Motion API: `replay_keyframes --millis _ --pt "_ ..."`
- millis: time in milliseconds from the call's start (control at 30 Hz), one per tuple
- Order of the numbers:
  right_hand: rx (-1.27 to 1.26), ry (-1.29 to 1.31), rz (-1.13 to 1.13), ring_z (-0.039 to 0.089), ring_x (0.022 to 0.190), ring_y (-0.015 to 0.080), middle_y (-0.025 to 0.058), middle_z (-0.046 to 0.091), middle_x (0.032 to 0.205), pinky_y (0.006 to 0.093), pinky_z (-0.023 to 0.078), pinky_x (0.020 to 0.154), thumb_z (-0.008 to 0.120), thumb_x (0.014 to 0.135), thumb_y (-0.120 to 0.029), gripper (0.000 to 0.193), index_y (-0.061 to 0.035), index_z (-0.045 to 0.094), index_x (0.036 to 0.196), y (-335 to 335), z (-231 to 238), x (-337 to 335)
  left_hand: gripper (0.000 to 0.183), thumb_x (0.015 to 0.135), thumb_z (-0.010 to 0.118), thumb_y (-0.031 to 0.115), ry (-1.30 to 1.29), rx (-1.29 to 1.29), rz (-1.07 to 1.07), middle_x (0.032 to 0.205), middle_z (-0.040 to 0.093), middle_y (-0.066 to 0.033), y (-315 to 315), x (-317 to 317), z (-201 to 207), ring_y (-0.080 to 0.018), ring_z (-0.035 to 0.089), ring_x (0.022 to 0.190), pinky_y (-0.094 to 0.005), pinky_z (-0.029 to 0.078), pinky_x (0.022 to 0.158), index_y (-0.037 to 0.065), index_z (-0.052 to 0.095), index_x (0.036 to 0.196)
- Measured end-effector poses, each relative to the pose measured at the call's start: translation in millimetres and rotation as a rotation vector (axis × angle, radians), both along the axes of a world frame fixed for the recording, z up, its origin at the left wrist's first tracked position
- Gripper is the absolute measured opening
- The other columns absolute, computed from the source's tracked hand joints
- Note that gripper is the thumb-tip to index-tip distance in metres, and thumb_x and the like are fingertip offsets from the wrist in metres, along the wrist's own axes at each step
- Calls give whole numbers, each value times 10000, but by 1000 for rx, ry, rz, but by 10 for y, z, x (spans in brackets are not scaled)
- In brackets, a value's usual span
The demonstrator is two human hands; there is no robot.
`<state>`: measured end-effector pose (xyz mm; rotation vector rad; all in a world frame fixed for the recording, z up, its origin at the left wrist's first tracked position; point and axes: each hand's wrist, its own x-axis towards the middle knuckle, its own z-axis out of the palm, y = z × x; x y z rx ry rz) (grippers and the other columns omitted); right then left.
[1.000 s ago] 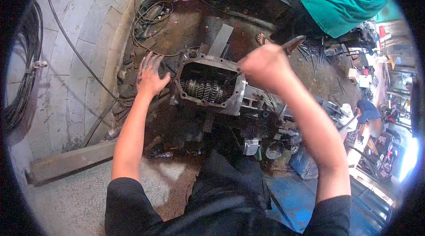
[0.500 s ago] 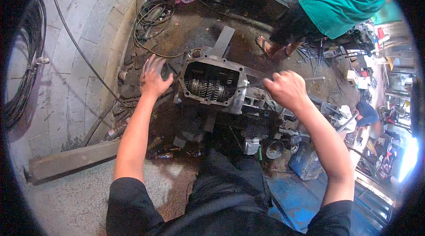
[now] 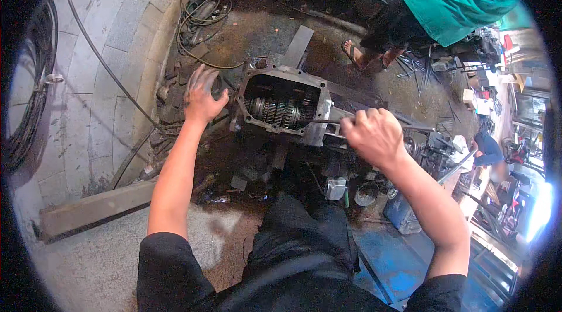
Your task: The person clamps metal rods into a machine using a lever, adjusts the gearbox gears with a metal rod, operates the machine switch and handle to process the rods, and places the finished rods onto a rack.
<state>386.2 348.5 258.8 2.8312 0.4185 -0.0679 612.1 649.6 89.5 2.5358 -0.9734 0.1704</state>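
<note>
A metal gearbox housing point(image 3: 312, 138) lies in front of me with its top side uncovered, showing a row of gears point(image 3: 275, 114) on a shaft inside. My right hand point(image 3: 373, 134) is closed around a long thin metal bar point(image 3: 323, 121). One end of this bar reaches over the housing's right rim to the gears; the other sticks out to the right of my fist. Whether the tip touches a gear, I cannot tell. Beside the housing's left end, my left hand point(image 3: 202, 96) is held with fingers spread and nothing in it.
A person in a green shirt point(image 3: 453, 4) stands at the far right, near a workbench. Coiled hoses point(image 3: 205, 16) lie by the grey block wall point(image 3: 105, 25). A long beam point(image 3: 99, 209) rests at the lower left. A blue container point(image 3: 403, 213) stands right of my legs.
My right hand has come down slightly, and the bar's left end now lies across the rim into the housing's opening. My left hand has barely moved.
</note>
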Motion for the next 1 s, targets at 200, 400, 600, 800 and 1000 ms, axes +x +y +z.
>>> replay_keyframes --millis 200,400,600,800,1000 --pt "71 -105 -73 600 622 186 25 548 623 344 461 539 598 701 -187 58 -140 594 734 -87 -98 -113 512 716 693 285 -19 -18 28 1213 580 -126 -53 -6 7 -307 421 1285 -442 326 1079 50 600 1161" --pt "-78 -52 35 632 610 181 24 596 623 318 465 513 613 710 -198 48 -156 602 690 -17 -35 115 531 725 694 302 -9 17 35 1250 558 -110 -33 -17 14 -284 392 1311 -428 313 1090 62 587 1187" --pt "-40 -193 23 603 571 174 16 577 614 320 456 496 625 692 -185 54 -157 583 672 -91 -188 -42 637 751 697 343 129 126 -12 1353 488 -127 -32 74 73 -313 355 1336 -438 293 1108 77 514 1301" --pt "88 -139 -137 593 523 205 23 541 532 363 447 486 648 652 -246 124 -156 577 607 -47 -102 159 592 727 690 339 99 68 -31 1310 521 -122 9 109 40 -322 393 1304 -439 328 1083 81 556 1243" --pt "-169 -99 -46 614 551 182 11 569 559 352 448 460 649 642 -212 79 -179 584 612 465 -60 79 543 698 706 278 -2 -35 17 1267 551 -117 60 -158 -21 -317 444 1258 -440 347 1070 83 589 1191"
